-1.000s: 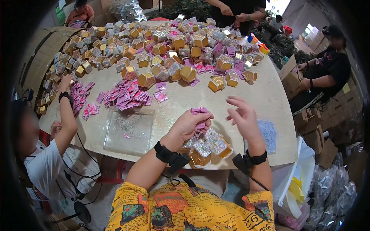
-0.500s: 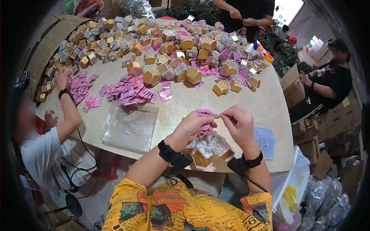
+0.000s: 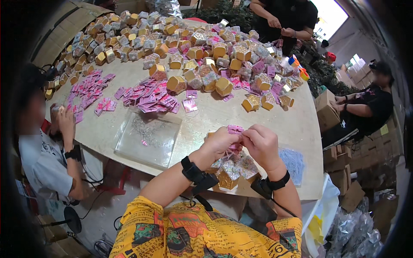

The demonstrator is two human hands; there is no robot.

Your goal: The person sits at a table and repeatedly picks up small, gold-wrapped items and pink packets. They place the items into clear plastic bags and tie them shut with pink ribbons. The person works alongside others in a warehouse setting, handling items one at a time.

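My left hand (image 3: 218,144) is closed on a small pink card (image 3: 235,130) with a slot in its upper part. The fingertips of my right hand (image 3: 263,145) are pinched together at the card's right edge; whatever thin thing they hold is too small to make out. Thin strands hang below my left fingers. Under both hands, at the table's near edge, rest glittery ornaments with gold sides (image 3: 228,175), partly covered by my fingers. A bundle of pale blue strings (image 3: 293,162) lies just right of my right hand.
A shallow transparent tray (image 3: 165,148) with small transparent pieces stands to the left. Beyond it are piled pink cards (image 3: 150,96) and a big heap of gold glitter ornaments (image 3: 206,47). One co-worker (image 3: 47,163) sits at left; others are at the back and right, near a carton (image 3: 327,107).
My right fingers have come in from the right to the card's edge. The co-worker at left has drawn a hand back from the heap and now holds a small item in both hands.
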